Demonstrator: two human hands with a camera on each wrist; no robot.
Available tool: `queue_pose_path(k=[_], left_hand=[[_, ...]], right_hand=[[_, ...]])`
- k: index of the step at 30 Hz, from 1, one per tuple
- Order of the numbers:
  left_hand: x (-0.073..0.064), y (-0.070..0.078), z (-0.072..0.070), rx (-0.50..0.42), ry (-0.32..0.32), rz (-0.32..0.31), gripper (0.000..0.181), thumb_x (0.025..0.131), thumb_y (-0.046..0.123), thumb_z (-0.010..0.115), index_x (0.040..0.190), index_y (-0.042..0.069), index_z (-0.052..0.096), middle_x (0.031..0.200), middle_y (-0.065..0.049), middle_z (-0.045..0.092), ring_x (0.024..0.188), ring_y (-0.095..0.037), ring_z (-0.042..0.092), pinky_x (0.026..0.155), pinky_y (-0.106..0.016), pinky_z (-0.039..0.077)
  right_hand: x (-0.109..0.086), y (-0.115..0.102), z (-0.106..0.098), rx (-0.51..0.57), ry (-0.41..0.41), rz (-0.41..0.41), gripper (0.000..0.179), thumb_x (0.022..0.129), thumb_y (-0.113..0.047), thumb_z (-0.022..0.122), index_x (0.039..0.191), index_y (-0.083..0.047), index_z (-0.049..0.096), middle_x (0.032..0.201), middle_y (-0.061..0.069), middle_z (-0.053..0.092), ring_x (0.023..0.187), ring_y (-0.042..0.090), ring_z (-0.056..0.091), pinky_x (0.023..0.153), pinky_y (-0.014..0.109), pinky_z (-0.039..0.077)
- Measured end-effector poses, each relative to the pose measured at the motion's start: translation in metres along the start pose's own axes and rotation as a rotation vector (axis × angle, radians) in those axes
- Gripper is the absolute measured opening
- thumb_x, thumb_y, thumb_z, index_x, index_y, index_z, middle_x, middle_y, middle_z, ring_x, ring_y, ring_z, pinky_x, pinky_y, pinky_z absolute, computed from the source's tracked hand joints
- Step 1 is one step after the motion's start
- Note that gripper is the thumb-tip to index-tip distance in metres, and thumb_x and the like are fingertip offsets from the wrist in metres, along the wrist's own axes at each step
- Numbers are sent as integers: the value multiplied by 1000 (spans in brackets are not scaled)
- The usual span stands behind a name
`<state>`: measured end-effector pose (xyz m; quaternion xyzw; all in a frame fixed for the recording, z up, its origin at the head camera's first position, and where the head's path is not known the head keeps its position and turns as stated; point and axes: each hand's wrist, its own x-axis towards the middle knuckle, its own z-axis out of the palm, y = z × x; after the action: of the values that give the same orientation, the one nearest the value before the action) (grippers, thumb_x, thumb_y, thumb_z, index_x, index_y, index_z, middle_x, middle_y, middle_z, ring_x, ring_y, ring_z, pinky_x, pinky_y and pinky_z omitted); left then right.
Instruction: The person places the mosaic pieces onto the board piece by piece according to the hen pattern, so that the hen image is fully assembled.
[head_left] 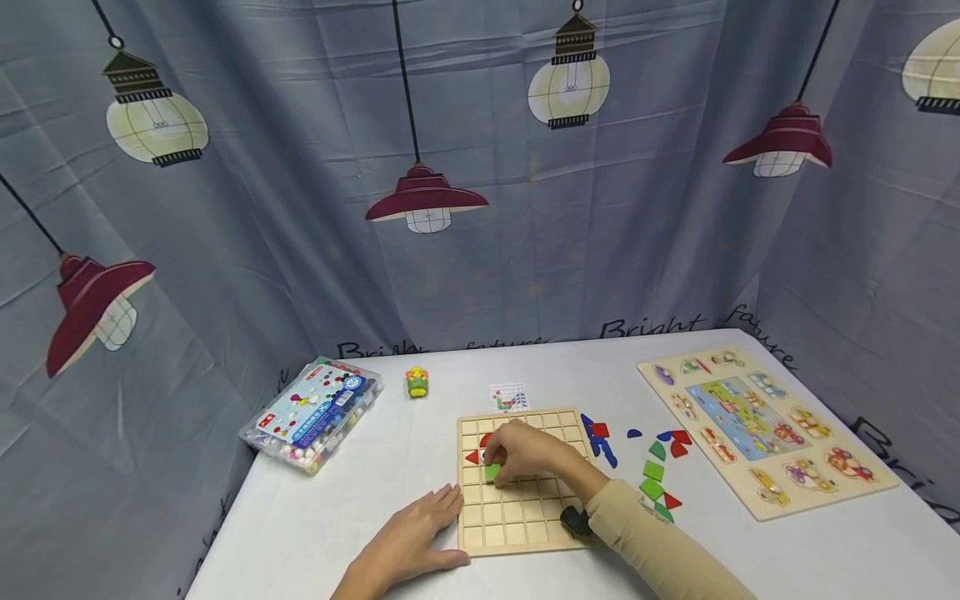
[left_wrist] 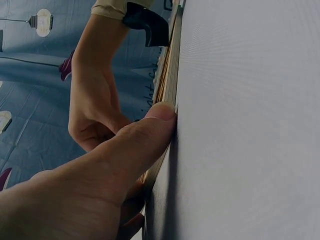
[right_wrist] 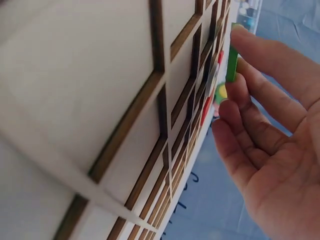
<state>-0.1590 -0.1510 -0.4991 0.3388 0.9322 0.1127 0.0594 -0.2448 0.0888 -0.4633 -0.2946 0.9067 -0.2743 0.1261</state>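
Note:
My right hand (head_left: 525,450) pinches a green square tile (right_wrist: 232,62) between thumb and fingertips, over the upper left of a wooden grid board (head_left: 515,534). Beside those fingertips a red triangle (head_left: 472,457) and a red curved piece (head_left: 485,437) lie on the board, the latter partly covered by the hand. Along the board's left edge rests my left hand (head_left: 420,533), fingers extended; in the left wrist view its thumb (left_wrist: 155,120) presses against the board's side. A black wrist device (head_left: 576,522) on the right arm overlaps the board's lower right.
Blue strips (head_left: 600,446), green squares (head_left: 653,471) and other coloured shapes lie right of the board. A picture card (head_left: 508,398) is behind it. Farther left stand a toy figure (head_left: 417,382) and a clear plastic case (head_left: 315,412). A wooden picture puzzle (head_left: 750,479) lies at right.

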Motion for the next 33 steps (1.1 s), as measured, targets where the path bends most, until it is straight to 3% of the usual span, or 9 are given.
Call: queue_pose_path(k=[13, 33], left_hand=[[0, 1, 0, -1, -3, -7, 83, 84, 65, 60, 142, 7, 50, 150, -9, 47, 138, -28, 46, 109, -45, 44], [0, -2, 2, 7, 16, 9, 84, 84, 66, 60, 142, 7, 50, 150, -10, 47, 137, -31, 47, 108, -45, 45]], right_hand=[[10, 0, 5, -30, -10, -7, 21, 65, -11, 88, 82, -10, 75, 74, -7, 67, 65, 0, 54, 62, 15, 48], [10, -3, 5, -43, 4, 9, 21, 65, -10, 88, 80, -12, 74, 72, -8, 65, 64, 1, 53, 61, 16, 47]])
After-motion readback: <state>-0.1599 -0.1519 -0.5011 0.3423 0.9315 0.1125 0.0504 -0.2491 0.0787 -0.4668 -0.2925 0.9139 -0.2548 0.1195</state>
